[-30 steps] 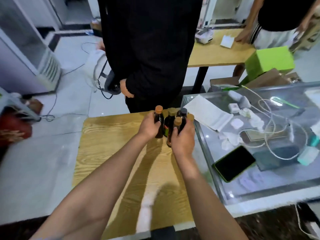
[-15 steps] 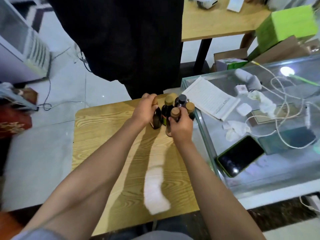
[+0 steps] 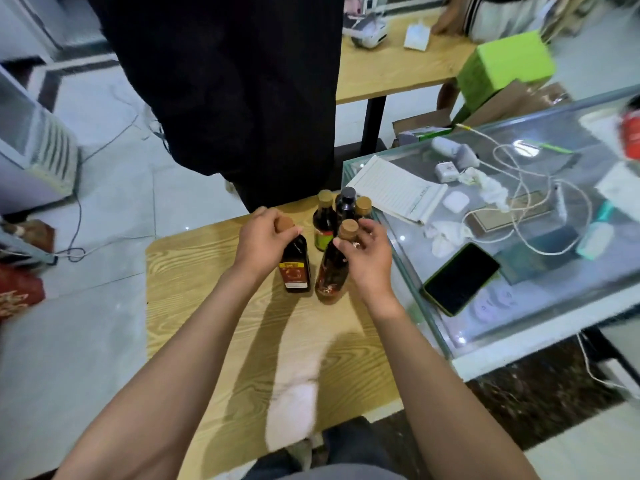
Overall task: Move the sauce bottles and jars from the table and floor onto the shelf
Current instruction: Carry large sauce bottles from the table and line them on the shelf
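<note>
Two dark sauce bottles, each gripped at the neck, at the far end of the wooden desk [image 3: 214, 306].

Your left hand [image 3: 265, 239] is clenched around the cap and neck of the yellow-labelled bottle [image 3: 295, 261]; your right hand [image 3: 367, 259] closes on the neck of the red-labelled bottle [image 3: 332, 271], fingers partly spread. Three more bottles [image 3: 341, 216] stand just behind. They look full, heavy and breakable, with smooth sides, so keep them upright and grip under the cap.

My left hand [image 3: 265, 237] covers the neck of the dark bottle [image 3: 295, 268]. The person in black [image 3: 225, 91] runs off the top edge. The red object [image 3: 631, 133] at the right edge is blurred; I can't identify it.
</note>
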